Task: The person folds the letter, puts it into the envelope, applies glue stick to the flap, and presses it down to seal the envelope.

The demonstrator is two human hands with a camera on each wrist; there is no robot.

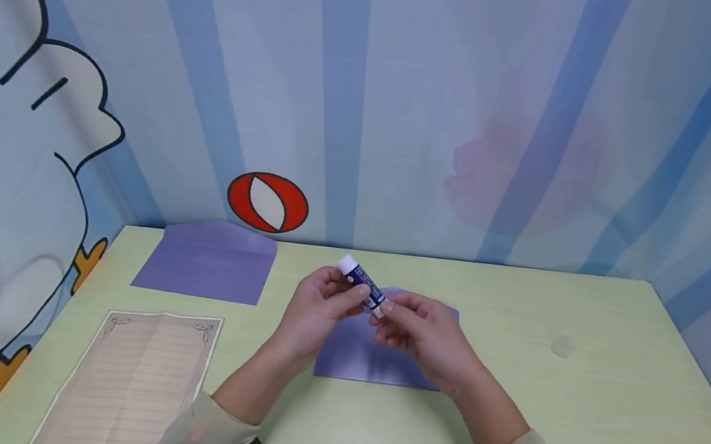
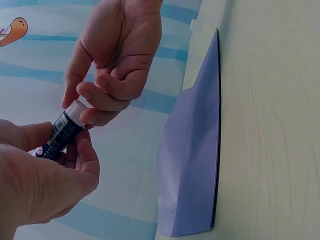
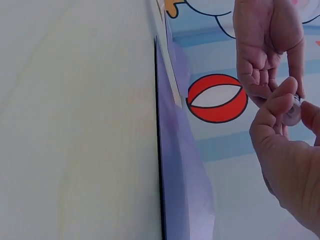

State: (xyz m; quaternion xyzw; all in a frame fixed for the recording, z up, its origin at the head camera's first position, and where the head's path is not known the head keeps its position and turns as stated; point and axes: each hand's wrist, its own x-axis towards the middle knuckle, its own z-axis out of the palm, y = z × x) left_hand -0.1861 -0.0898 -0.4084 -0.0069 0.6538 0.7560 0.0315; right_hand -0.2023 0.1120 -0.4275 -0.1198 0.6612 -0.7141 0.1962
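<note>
Above the table, both hands meet on a glue stick (image 1: pixel 364 285) with a dark blue label and white ends. My left hand (image 1: pixel 307 318) grips it round the labelled body. With thumb and fingers, my right hand (image 1: pixel 433 340) pinches its lower white end (image 2: pixel 76 111). The stick is tilted, its white-capped end up and to the left in the head view. In the right wrist view the fingers hide most of it, and only a round end (image 3: pixel 292 116) shows. Below the hands lies a purple envelope (image 1: pixel 374 360), its flap raised, partly covered by them.
Another purple envelope (image 1: pixel 208 267) lies at the table's back left. In front of it is a cream sheet of lined paper (image 1: pixel 138 382) with a decorated border and fold creases. A small translucent disc (image 1: pixel 562 346) sits at the right. A patterned backdrop (image 1: pixel 419 106) stands behind the table.
</note>
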